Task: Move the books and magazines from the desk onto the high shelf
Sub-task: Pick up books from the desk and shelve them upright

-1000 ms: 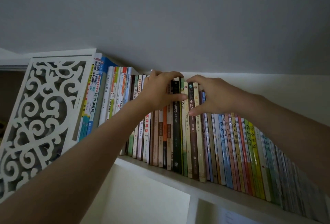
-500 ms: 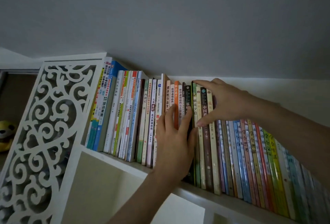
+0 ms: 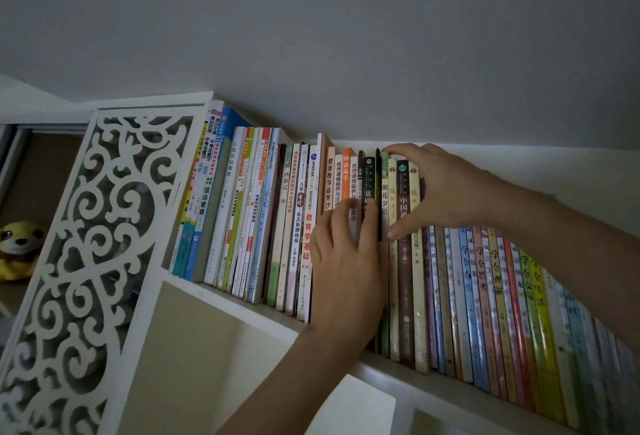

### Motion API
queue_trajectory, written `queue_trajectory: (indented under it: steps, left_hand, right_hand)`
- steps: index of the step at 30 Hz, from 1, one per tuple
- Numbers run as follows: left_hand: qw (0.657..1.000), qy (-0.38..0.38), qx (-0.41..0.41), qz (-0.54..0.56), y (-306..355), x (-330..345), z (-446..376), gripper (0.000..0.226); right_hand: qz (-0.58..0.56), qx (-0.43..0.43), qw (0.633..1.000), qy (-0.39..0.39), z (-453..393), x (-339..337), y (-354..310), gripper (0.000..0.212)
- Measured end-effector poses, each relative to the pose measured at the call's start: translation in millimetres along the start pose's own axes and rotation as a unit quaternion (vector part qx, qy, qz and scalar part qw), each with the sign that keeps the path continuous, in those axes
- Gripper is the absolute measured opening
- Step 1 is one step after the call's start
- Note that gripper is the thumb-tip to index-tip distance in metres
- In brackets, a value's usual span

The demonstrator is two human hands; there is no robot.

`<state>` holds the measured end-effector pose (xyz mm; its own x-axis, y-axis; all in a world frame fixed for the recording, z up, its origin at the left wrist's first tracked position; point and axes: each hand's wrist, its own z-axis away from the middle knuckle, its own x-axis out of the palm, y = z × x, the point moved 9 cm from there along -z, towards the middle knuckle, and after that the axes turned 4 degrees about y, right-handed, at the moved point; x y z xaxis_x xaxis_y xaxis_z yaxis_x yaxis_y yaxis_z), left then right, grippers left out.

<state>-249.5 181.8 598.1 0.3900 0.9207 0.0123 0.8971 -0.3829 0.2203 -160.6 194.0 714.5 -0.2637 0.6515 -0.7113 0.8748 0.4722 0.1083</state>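
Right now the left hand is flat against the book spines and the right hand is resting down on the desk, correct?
Not quite. In the head view the right hand is up on the shelf, curled over the book tops. The left hand is flat against the spines.

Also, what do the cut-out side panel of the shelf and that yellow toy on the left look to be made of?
The side panel looks like white-painted wood board or foamed plastic, matte: flat, evenly thick, with clean scroll cut-outs; which of the two cannot be told. The yellow toy seems to be plush fabric: soft rounded shape, fuzzy outline, dark button-like eyes and nose.
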Motion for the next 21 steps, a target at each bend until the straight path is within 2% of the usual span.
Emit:
queue_trajectory:
  steps: [3,10,16,21]
  left_hand:
    - [1.0,0.012,-0.002,0.025,4.5,-1.2,-1.1,0.053]
    - [0.995,-0.02,-0.002,0.099,-3.5,-8.1,-7.2,0.046]
    - [0.988,-0.019,-0.093,0.124,-20.7,-19.2,-55.0,0.041]
    - [0.987,-0.028,-0.097,0.122,-15.6,-21.2,-104.0,0.028]
  right_hand:
    - [-0.012,0.003,1.0,-0.007,-0.6,1.7,1.1,0.126]
    - [0.006,0.008,1.0,-0.019,-1.0,3.5,0.6,0.127]
    - [0.012,0.008,0.999,-0.032,0.6,4.1,-0.1,0.131]
    - [0.048,0.017,0.998,-0.025,5.1,2.4,-2.0,0.127]
